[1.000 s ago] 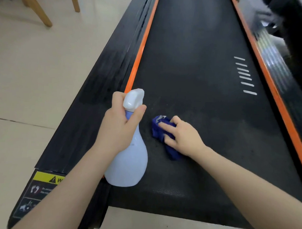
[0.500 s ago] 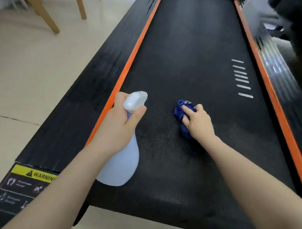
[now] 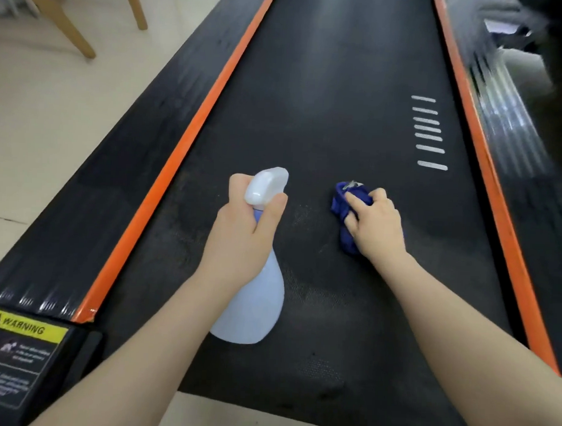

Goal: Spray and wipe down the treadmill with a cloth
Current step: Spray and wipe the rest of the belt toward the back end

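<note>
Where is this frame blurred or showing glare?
Head view: motion smear along the glossy right side rail and top-right corner; soft glare patch on the black treadmill belt; wide-angle bending of the orange edge strips; the hands, white spray bottle and blue cloth stay fairly sharp.

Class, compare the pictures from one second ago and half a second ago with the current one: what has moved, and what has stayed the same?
The right hand has slid the blue cloth across the treadmill belt, away from the spray bottle toward the white stripes. The left hand keeps gripping the bottle; nothing was released.
</note>
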{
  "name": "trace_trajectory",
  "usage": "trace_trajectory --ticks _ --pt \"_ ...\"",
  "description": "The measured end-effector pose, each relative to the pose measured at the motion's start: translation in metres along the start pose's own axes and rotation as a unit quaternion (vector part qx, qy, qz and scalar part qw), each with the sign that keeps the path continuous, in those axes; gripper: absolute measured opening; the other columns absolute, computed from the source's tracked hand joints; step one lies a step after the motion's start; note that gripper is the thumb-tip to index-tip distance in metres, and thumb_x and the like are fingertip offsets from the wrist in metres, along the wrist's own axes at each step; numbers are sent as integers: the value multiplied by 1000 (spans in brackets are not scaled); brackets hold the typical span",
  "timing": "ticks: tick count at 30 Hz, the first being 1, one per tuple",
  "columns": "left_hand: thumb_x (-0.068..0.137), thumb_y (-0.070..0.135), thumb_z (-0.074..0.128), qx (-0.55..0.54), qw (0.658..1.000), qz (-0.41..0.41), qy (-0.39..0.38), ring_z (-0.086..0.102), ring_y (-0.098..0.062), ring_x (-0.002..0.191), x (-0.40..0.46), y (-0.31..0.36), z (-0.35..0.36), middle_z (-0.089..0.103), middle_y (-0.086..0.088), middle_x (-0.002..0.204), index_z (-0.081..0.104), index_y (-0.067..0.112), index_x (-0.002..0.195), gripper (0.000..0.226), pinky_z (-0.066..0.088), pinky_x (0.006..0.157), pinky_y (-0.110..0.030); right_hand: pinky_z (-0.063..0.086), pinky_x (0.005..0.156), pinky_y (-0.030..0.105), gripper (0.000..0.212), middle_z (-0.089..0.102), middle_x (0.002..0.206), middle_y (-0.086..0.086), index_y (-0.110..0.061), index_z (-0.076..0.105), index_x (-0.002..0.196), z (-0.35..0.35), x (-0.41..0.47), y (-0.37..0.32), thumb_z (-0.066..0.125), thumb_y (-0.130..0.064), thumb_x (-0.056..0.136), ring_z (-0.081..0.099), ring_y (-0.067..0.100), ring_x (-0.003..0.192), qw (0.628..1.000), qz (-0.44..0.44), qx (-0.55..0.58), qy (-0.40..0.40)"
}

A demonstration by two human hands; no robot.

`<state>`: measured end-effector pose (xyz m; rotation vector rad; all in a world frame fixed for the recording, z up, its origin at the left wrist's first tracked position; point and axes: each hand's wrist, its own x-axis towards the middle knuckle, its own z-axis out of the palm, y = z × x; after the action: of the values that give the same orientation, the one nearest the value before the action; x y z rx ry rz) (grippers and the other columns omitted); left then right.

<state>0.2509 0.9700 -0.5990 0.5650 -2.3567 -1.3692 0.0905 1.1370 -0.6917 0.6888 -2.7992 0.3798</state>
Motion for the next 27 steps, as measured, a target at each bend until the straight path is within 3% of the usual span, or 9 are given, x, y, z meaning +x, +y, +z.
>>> trace_trajectory --ticks 3,6,9,12,15,18,23,25,27 --pt "95 36 44 24 1000 9 -13 56 -15 73 0 7 4 48 6 72 35 20 104 20 45 63 -32 46 56 35 40 52 86 18 -14 68 103 -11 -49 -13 43 -29 75 52 33 63 996 -87 28 -13" --pt "96 37 43 43 998 13 -35 56 -15 78 0 11 10 49 9 75 35 21 103 20 44 65 -31 45 56 33 42 57 88 15 -17 70 104 -24 -78 -2 44 -34 76 53 30 63 982 -184 34 -38" --pt "95 38 43 44 999 10 -22 55 -13 75 -1 8 12 51 5 78 35 20 104 21 43 64 -29 43 55 36 41 57 87 19 -18 71 101 -16 -36 21 43 -33 76 54 36 65 997 -80 -20 -3" --pt "96 36 42 28 1000 -6 0 52 -10 73 5 4 12 46 10 79 37 16 108 24 40 62 -22 41 68 42 35 53 106 23 -20 64 118 -11 -14 29 52 -24 85 52 41 84 996 66 -57 -13" --pt "97 35 43 11 999 -36 -10 49 -7 72 8 6 15 42 14 78 39 13 110 25 37 58 -11 44 66 39 36 54 105 21 -19 65 116 -25 -64 30 55 -22 81 54 39 79 998 -49 -14 -28" --pt "97 36 42 -13 998 -58 -33 49 -11 78 9 18 27 38 16 77 42 11 114 31 38 59 -15 46 56 35 42 59 97 18 -20 70 106 -38 -91 50 44 -31 75 55 34 66 984 -170 -8 -50" --pt "97 37 42 -43 996 -60 -42 48 -6 71 7 36 59 40 15 77 44 11 116 32 37 53 -8 43 66 45 33 56 104 26 -16 68 112 -32 -22 86 63 -11 80 52 43 79 996 61 -63 3" --pt "97 37 42 -63 996 -58 -37 48 -1 68 4 40 71 41 16 76 46 12 119 33 39 59 -8 41 62 41 34 57 101 25 -14 69 107 -29 -33 79 59 -9 75 52 41 75 997 34 -55 31" --pt "97 37 42 -62 996 -57 -41 47 -3 65 -1 45 79 42 14 74 45 13 117 32 44 64 -23 40 60 35 42 58 100 17 -19 69 105 -35 -70 70 45 -20 71 52 35 72 996 -79 -33 15"
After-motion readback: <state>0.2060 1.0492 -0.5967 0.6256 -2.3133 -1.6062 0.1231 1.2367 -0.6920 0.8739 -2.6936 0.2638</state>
